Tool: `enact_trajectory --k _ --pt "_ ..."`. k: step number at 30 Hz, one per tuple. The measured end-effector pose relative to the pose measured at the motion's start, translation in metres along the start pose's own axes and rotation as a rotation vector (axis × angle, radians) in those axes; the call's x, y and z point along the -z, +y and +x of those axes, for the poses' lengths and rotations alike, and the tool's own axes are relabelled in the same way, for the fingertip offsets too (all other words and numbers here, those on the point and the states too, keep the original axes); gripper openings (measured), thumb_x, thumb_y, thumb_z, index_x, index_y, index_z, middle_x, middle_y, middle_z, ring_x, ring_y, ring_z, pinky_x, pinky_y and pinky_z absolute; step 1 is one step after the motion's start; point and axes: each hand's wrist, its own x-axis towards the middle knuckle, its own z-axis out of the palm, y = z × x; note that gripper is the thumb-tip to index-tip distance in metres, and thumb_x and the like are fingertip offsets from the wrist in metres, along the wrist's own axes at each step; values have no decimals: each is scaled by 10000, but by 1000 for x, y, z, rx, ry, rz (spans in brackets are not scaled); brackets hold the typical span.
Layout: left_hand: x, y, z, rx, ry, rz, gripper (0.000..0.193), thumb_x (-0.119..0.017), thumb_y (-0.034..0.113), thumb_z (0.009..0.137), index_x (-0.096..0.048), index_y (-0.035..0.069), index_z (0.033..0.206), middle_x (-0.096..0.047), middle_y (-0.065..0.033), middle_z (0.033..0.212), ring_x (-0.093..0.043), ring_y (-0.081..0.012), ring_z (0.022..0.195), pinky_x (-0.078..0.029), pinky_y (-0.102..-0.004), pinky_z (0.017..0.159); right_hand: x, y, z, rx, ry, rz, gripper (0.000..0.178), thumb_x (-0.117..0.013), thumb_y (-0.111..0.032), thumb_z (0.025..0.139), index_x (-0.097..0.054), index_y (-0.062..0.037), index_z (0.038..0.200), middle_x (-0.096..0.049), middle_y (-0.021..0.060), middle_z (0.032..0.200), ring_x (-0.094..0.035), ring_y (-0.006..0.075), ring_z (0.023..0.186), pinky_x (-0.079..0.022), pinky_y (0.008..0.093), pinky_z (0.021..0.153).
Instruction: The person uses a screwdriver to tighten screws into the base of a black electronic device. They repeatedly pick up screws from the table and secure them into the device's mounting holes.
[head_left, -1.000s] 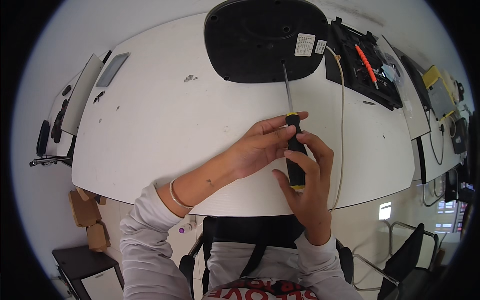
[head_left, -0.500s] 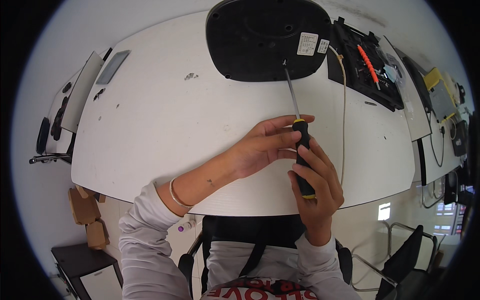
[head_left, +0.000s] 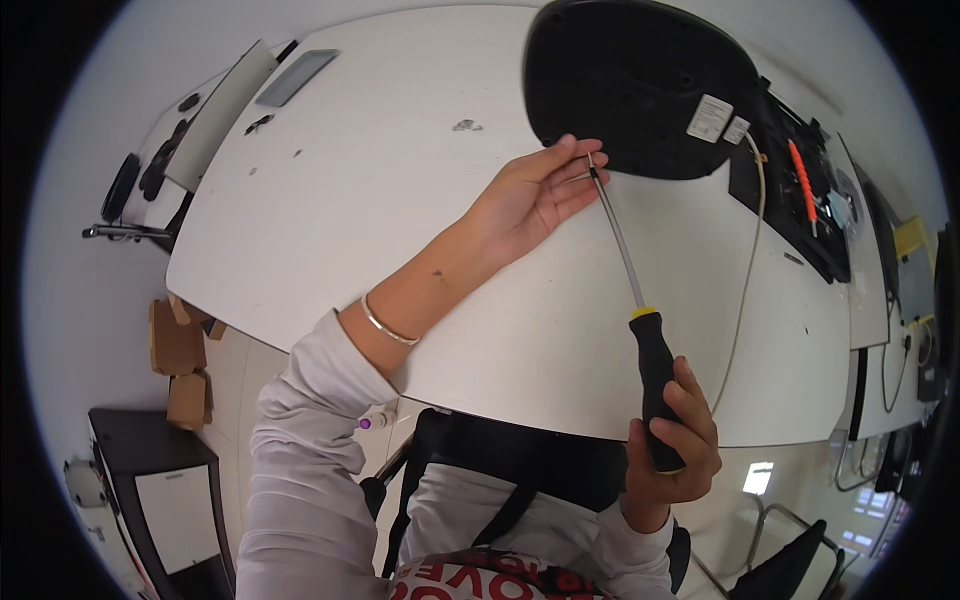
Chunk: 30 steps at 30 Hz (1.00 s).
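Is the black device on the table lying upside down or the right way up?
Probably upside down. The black device shows a flat dark face with white labels on it, as a bottom would; no controls or screen show.

A single view is given, taken from a fisheye camera worn on the head and aimed steeply down at the white counter [head_left: 330, 190], close above it. Forearms are seen entering from the lower edge; straight edges are bent toward the dark circular rim.
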Motion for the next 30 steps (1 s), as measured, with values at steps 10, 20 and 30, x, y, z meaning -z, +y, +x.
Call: enact_trajectory --k 10,20,30 --pt "19 17 -8 -98 -40 493 218 -596 115 892 -621 -17 1065 -653 -99 1012 -634 -149 906 -523 -245 832 2 6 -3 -69 12 98 343 -747 69 631 -542 -46 880 -626 165 1051 -575 454 1046 -510 510 893" --pt "62 74 -14 -682 287 1668 154 -623 -2 811 -688 42 943 -664 -44 855 -610 -132 769 -499 -259 709 8 32 -17 -345 250 160 329 -635 -285 870 -472 -98 1086 -528 112 1167 -525 418 1132 -433 525 986" --pt "92 87 -3 -579 482 1532 168 -662 21 796 -649 -8 961 -685 -71 819 -641 -130 766 -520 -240 749 8 32 -15 -473 290 175 340 -645 -302 847 -442 -84 1011 -529 110 1110 -528 424 1111 -446 539 970"
